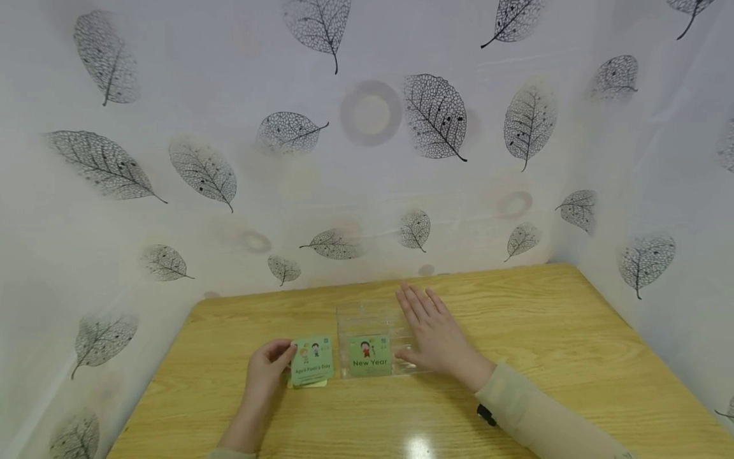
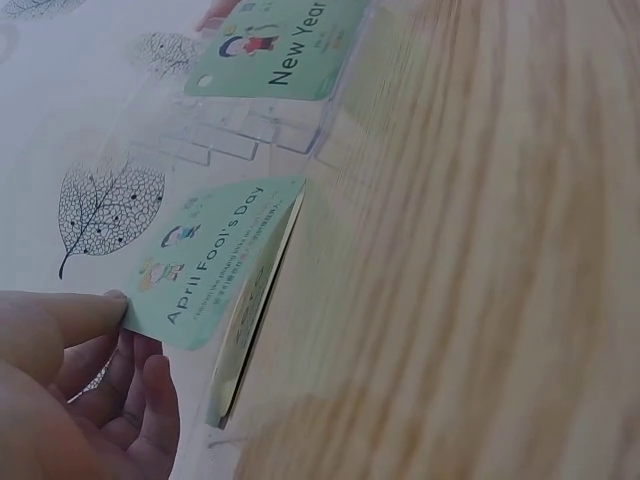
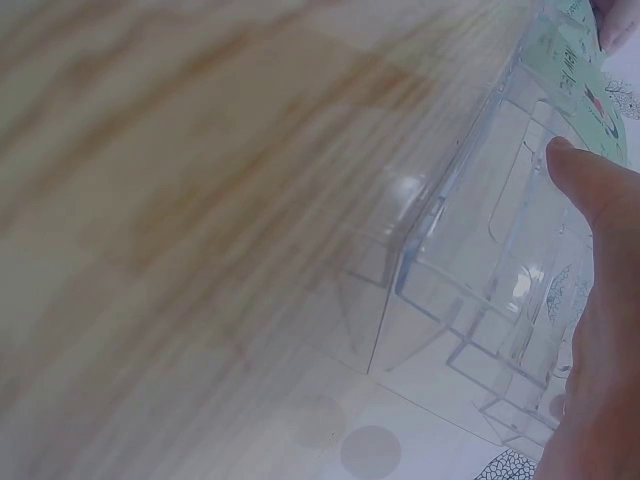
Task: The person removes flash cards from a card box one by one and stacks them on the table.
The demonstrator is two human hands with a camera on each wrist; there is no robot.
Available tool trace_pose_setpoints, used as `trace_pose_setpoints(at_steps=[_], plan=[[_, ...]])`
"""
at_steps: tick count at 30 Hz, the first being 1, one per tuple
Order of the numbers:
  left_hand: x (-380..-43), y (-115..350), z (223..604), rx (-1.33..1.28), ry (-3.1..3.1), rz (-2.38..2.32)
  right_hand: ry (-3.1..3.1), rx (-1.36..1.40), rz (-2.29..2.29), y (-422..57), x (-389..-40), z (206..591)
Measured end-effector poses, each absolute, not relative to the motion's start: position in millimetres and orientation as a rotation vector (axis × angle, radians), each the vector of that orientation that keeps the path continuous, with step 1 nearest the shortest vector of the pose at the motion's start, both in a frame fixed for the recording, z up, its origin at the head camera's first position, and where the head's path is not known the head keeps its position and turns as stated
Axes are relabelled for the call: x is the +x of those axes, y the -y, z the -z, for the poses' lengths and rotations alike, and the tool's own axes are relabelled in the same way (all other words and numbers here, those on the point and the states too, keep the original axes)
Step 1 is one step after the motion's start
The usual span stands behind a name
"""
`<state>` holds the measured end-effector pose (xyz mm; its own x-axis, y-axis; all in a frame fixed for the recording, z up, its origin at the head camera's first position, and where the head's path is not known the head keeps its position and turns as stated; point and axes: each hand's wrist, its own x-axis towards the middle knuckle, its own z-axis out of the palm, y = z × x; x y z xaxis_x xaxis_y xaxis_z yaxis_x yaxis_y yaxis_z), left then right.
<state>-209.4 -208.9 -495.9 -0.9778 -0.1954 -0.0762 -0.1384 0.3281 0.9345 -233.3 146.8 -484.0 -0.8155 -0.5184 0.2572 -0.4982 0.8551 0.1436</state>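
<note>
My left hand pinches a green "April Fool's Day" card by its left edge, between thumb and fingers. The card is tilted up over a small stack of cards lying on the table. To its right stands a clear plastic tiered card holder, with a green "New Year" card in its front left slot. My right hand lies over the holder's right side with its fingers straight; the thumb reaches toward the "New Year" card. In the right wrist view the holder's stepped side shows below that hand.
The wooden table runs up to a white leaf-print curtain at the back and both sides. A small black object shows at the right sleeve's cuff.
</note>
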Motion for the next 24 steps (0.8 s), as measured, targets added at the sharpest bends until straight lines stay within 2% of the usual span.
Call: trace_pose_setpoints(at_steps=[24], plan=[[-216.3,216.1,496.7,0.305,2.583,1.659,2.732,0.768,0.102,-147.0,-234.2,484.3]])
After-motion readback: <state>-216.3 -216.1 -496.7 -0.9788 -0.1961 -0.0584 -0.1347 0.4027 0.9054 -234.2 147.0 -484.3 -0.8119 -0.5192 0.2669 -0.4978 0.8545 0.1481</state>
